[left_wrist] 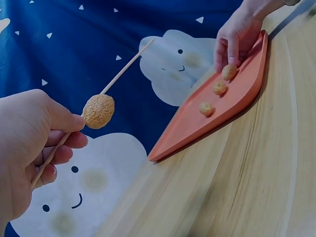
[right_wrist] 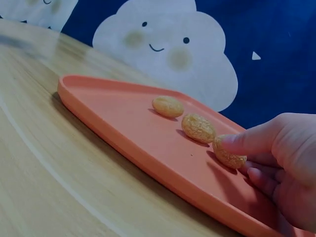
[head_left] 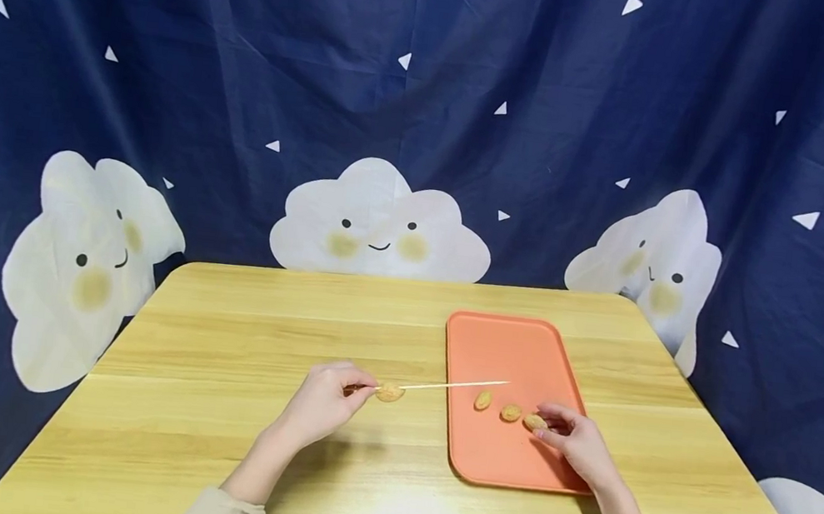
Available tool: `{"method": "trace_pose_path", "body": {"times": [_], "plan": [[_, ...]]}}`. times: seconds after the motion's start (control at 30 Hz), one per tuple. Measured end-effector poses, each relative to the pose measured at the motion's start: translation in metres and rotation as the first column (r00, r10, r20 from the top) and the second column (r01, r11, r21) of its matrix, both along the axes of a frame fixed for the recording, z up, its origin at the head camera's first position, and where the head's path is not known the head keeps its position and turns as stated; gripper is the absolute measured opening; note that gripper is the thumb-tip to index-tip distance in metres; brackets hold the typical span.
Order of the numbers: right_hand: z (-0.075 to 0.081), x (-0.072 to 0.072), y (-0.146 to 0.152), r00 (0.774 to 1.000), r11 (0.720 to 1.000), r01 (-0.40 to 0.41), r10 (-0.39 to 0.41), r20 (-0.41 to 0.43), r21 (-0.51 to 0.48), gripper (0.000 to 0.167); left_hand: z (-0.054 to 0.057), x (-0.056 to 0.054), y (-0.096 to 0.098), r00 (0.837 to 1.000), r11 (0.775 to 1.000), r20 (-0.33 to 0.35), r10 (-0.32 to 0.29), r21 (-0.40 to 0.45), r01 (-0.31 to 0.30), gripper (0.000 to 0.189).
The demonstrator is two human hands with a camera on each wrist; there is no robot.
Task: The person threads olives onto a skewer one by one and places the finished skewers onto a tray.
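Observation:
My left hand (head_left: 325, 399) pinches a thin wooden skewer (left_wrist: 122, 70) near one end, over the table left of the tray. One golden-brown, wrinkled oval ball (left_wrist: 98, 111) is threaded on it, right against the thumb and fingertips. The bare length of the skewer points right, its tip above the orange tray (head_left: 515, 347). On that tray lie three similar balls in a row: a left one (head_left: 483, 400), a middle one (head_left: 510, 413) and a right one (right_wrist: 228, 152). My right hand (head_left: 576, 446) holds the right ball between thumb and fingers, partly covering it.
The tray stands on the right half of a light wooden table (head_left: 262, 317). A dark blue curtain (head_left: 402, 63) printed with white clouds and small triangles hangs behind the table and along both sides.

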State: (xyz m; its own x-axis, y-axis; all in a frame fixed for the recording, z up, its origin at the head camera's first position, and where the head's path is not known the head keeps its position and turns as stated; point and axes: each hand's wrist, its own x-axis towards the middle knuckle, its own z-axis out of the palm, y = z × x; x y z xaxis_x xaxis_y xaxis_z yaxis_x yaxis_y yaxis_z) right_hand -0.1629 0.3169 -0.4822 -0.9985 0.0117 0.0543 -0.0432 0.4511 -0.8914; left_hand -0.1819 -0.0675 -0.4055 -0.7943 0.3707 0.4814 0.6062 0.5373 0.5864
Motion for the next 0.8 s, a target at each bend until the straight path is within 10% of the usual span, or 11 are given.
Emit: {"method": "trace_pose_path", "body": {"times": [0.37, 0.8], "plan": [[-0.003, -0.003, -0.002, 0.998, 0.994, 0.051, -0.048, -0.032, 0.096, 0.034, -0.003, 0.000, -0.002, 1.000, 1.000, 0.006, 0.004, 0.004, -0.004, 0.008], [0.019, 0.003, -0.010, 0.997, 0.967, -0.012, -0.007, -0.073, -0.256, 0.040, -0.003, 0.001, -0.005, 0.999, 1.000, 0.041, 0.023, -0.006, -0.023, 0.009]]}}
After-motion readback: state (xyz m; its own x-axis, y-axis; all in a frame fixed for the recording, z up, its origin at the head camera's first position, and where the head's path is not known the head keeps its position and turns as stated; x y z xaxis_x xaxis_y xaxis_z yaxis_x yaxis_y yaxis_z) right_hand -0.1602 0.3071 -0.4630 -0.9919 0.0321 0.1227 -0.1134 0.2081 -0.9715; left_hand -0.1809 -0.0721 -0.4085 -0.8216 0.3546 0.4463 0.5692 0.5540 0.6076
